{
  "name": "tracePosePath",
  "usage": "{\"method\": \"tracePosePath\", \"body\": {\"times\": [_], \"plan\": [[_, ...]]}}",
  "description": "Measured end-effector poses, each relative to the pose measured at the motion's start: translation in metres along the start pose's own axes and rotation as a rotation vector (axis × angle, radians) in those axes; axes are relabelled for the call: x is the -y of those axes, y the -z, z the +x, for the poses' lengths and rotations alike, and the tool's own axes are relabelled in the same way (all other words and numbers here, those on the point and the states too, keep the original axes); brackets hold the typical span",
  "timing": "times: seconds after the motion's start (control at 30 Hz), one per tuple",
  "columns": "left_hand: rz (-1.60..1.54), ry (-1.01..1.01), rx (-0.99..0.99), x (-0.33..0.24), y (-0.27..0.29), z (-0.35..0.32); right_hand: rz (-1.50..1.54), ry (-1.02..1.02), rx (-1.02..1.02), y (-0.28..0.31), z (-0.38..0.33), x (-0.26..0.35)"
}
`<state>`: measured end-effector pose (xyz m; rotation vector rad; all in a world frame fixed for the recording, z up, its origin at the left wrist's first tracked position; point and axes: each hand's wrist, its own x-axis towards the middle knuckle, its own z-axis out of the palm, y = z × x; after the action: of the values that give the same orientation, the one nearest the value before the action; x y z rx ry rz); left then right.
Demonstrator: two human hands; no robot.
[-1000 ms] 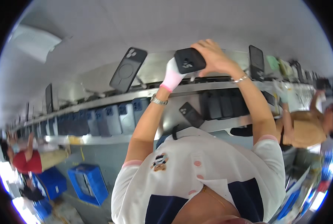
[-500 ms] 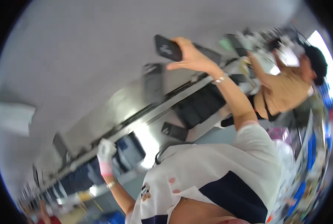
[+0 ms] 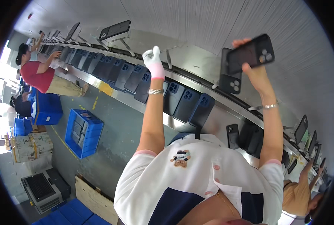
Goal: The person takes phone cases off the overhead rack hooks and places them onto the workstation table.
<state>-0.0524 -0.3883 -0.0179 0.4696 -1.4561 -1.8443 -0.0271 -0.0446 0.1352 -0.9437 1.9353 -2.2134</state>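
Observation:
My right hand (image 3: 257,77), bare with a metal bracelet at the wrist, grips a black phone case (image 3: 244,56) between thumb and fingers. Skin tone shows through its camera holes. Directly behind it, partly covered, a second black phone case (image 3: 231,83) leans on a stand. My left hand (image 3: 153,60), in a white glove with a pink cuff, is closed in a loose fist with its thumb up, and I see nothing in it. It is above the line beside a bare metal stand (image 3: 169,58). Dark blue phone cases (image 3: 187,105) lie in an overlapping row below it.
Another phone case (image 3: 115,30) is propped on a stand at the far left. More black cases (image 3: 251,137) lie near my right elbow. People in red (image 3: 37,77) and tan (image 3: 296,195) work along the line. A blue crate (image 3: 85,133) stands on the floor, left.
The view has swung and sharpened, bringing the left-hand floor and row of cases into sight. My right hand still holds the black phone case; my left stays closed.

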Motion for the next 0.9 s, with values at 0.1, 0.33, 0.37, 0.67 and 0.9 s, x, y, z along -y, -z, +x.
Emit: {"method": "tracePosePath", "body": {"times": [0.1,0.33,0.37,0.67,0.9], "plan": [[-0.095,0.108,0.170,0.010,-0.011,0.000,-0.212,-0.009,0.024,-0.005,0.032,-0.012],[-0.071,0.168,0.850,-0.026,-0.044,-0.062,-0.297,-0.188,0.101,0.023,-0.006,-0.016],[-0.122,0.211,0.878,-0.021,-0.043,-0.070,-0.226,-0.150,0.032,0.023,-0.023,-0.015],[0.192,-0.050,1.045,-0.036,-0.114,-0.179,-1.139,-0.241,0.212,0.024,-0.051,0.011],[-0.023,0.145,1.209,-0.028,-0.151,-0.260,-1.345,-0.208,0.109,0.088,-0.130,0.024]]}}
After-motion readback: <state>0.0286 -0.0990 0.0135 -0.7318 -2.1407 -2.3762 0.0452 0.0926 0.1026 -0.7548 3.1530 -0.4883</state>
